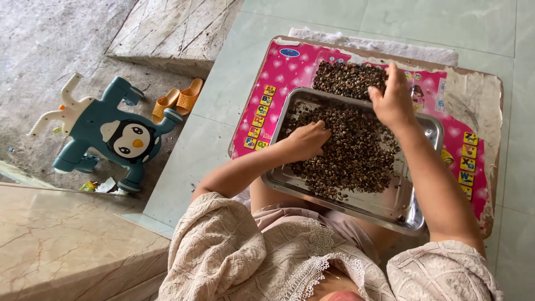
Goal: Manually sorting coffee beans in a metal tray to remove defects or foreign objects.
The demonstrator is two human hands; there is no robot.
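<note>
Seeds, small dark brown ones heaped in the rectangular steel tray (423,214), lie under the left hand (307,139) (fingers curled into them), while the right hand (393,97), loosely cupped, rests on the tray's far rim by the second pile (345,78), upper centre.

Left hand (306,139) is reaching forward, forearm angled up-right, fingers curled under, palm down. Right hand (393,97) is extending farther out, arm nearly straight, fingers bent downward, wrist slightly flexed.
</note>
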